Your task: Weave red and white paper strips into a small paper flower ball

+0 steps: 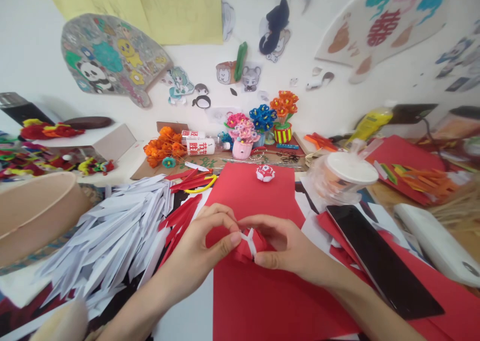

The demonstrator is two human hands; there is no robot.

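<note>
Between my two hands is a red and white folded paper ball (pixel 252 246), held just over a large red paper sheet (pixel 255 301). My left hand (pixel 215 233) pinches the white strip at its upper left with thumb and forefinger. Around its right side curls my right hand (pixel 285 243), thumb at the lower front and fingers at the back. The ball's underside and far side are hidden. A smaller finished-looking red and white paper ball (pixel 265 173) rests farther up on the red sheet.
To the left lies a heap of white paper strips (pixel 112 226) with red strips (pixel 183 218) beside it. A black phone (pixel 386 261) and a lidded plastic cup (pixel 350 173) are on the right. Small flower pots (pixel 242 148) stand along the wall.
</note>
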